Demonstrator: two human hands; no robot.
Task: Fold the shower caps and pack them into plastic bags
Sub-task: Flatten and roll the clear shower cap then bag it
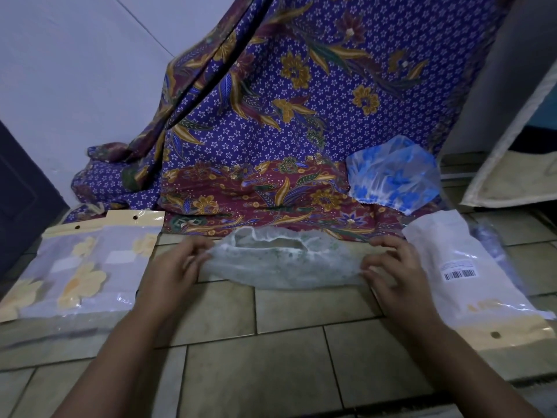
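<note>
A translucent shower cap with a faint green print (281,262) lies flattened on the tiled floor in front of me, its elastic opening facing away. My left hand (177,267) pinches its left edge and my right hand (391,267) pinches its right edge. A second cap with blue flowers (391,176) sits bunched up on the patterned cloth at the back right. Packed plastic bags with yellow-flower caps (78,267) lie on the left. A flat plastic bag with a barcode label (470,273) lies on the right.
A large purple and maroon batik cloth (271,131) drapes down the wall and onto the floor behind the caps. A pale board (512,176) leans at the far right. A dark panel (21,191) stands at the left. Beige floor tiles (271,357) lie between my forearms.
</note>
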